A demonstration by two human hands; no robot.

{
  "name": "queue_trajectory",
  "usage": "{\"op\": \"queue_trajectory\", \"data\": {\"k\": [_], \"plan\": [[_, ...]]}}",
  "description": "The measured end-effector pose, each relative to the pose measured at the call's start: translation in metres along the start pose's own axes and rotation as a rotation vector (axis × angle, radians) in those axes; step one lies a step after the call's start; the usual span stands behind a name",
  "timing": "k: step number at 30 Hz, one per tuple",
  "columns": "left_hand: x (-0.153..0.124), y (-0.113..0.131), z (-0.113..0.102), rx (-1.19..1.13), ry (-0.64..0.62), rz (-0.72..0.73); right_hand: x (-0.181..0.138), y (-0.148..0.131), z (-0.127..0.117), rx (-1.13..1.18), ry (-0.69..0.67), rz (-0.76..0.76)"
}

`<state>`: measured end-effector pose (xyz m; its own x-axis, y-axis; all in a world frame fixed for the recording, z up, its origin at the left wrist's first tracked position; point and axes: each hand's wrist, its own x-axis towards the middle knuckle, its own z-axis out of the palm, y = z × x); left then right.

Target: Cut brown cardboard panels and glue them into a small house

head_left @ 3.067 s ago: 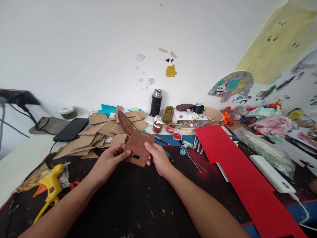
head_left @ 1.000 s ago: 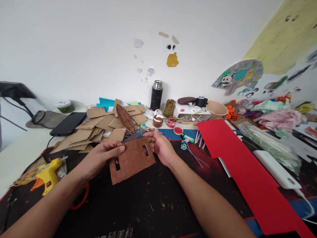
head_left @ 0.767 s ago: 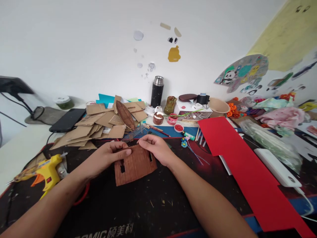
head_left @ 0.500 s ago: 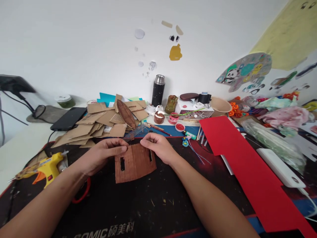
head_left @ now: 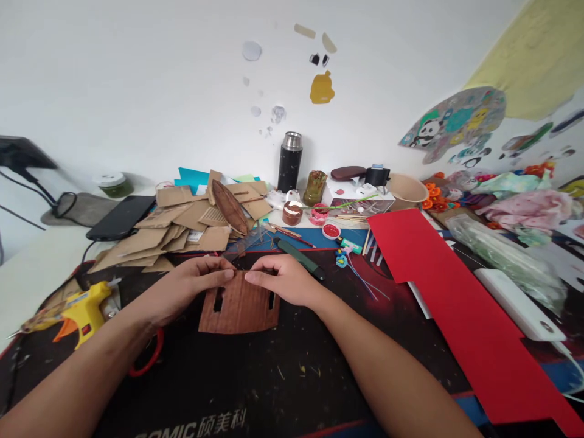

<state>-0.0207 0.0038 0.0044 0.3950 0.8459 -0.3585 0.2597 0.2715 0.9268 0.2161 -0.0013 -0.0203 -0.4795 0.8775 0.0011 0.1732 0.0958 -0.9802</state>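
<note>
A brown painted piece of cardboard (head_left: pixel 244 307) with two narrow slots cut in it is held just over the dark desk mat. My left hand (head_left: pixel 201 283) pinches its top edge left of the middle, thumb in front and fingers behind. Close beside it, my right hand (head_left: pixel 280 280) grips the same top edge with thumb and fingers. The piece curves slightly along its bottom edge. Behind my right hand lies a dark green cutter-like tool (head_left: pixel 298 257). Red scissor handles (head_left: pixel 152 356) show partly beneath my left forearm.
A yellow glue gun (head_left: pixel 86 313) lies at the left. Cardboard scraps (head_left: pixel 150 240) and a brown boat-shaped piece (head_left: pixel 228 207) are piled behind. Paint pots (head_left: pixel 292 213) and a black flask (head_left: pixel 290 164) stand along the wall. Red card (head_left: pixel 456 316) stretches along the right, beside a white power strip (head_left: pixel 515 304).
My right hand has slid left along the top edge, nearer my left hand. The cardboard has shifted slightly left and is less tilted. The green tool behind my right hand now shows.
</note>
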Motion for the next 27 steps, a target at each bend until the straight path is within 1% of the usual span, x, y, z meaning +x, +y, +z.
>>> {"op": "queue_trajectory", "data": {"k": [4,10,16,22,27], "plan": [[0.001,-0.002,-0.001,0.018,-0.003,-0.002,0.000,-0.001,0.000,0.002,-0.004,-0.017],[-0.001,0.005,0.001,0.088,-0.028,0.039,-0.001,-0.002,0.002,0.006,-0.018,-0.030],[-0.003,0.001,0.004,-0.065,0.022,0.017,-0.001,-0.003,0.007,0.077,-0.014,0.016],[-0.005,0.001,0.006,-0.130,0.034,0.019,-0.001,-0.003,0.013,0.212,-0.014,0.043],[-0.006,0.004,0.007,-0.162,0.040,0.010,-0.002,-0.002,0.013,0.248,-0.026,0.068]]}}
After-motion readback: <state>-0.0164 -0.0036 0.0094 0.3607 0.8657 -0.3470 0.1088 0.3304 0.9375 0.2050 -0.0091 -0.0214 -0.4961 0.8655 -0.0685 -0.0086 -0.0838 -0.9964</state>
